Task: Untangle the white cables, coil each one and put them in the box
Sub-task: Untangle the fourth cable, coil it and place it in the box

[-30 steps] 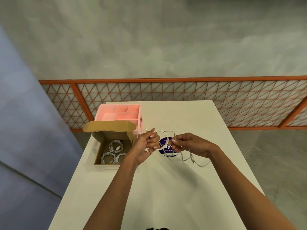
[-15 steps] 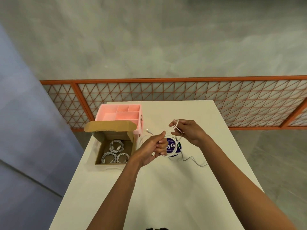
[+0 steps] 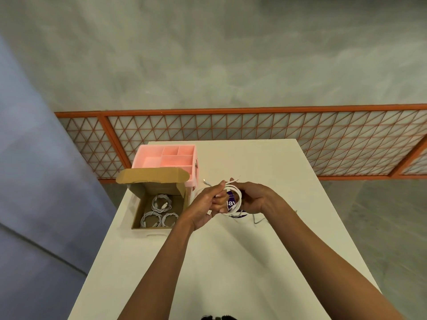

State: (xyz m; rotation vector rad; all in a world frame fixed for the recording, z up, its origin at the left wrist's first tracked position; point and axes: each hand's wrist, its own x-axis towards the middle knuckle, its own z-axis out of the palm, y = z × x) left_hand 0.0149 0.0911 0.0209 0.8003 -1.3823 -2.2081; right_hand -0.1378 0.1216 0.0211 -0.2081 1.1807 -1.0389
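Observation:
Over the middle of the white table (image 3: 231, 262) I hold a white cable (image 3: 238, 199) wound into a few loops. My left hand (image 3: 205, 204) grips the loops from the left, with a white plug showing under its palm. My right hand (image 3: 254, 198) pinches the loops from the right. A loose tail of the cable (image 3: 257, 221) trails on the table below my right wrist. The open cardboard box (image 3: 138, 211) stands at the table's left edge and holds three coiled white cables (image 3: 159, 213).
A pink compartment tray (image 3: 166, 155) sits behind the box at the far left. A round purple sticker (image 3: 231, 203) lies on the table under my hands. An orange lattice fence (image 3: 254, 144) runs behind the table. Grey floor lies to the right.
My right hand swung up and away with the cable, then came back down beside my left hand, laying another loop on the coil. The loose tail on the table has grown shorter.

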